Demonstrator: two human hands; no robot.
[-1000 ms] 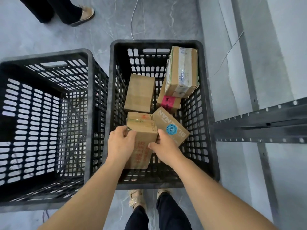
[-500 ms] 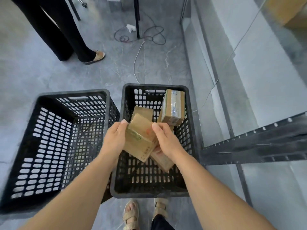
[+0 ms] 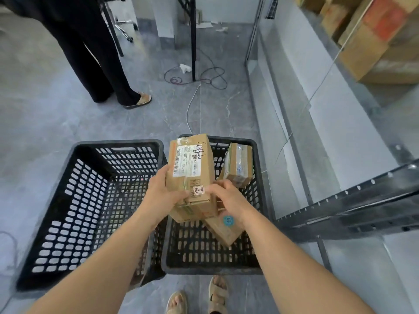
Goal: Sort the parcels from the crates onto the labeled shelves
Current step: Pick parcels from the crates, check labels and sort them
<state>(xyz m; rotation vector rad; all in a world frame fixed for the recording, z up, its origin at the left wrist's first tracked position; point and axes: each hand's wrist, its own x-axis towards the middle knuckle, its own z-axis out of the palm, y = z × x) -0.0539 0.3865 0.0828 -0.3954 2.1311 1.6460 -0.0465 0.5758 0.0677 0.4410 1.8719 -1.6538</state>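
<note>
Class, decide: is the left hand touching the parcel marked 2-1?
Touching. The head view shows the left hand gripping the parcel along its left side.

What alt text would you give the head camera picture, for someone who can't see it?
Seen from above, a person's left hand and right hand hold a labelled cardboard parcel over the right black crate, where a taped parcel and a blue-stickered parcel lie; a second black crate sits beside it. A metal shelf rack stands to the right.

The held parcel (image 3: 191, 175) hid much inside the right crate (image 3: 210, 271); fine print on its label (image 3: 184, 162) was too small to read. Far right, cartons (image 3: 374, 41) were blurred and cut off.
</note>
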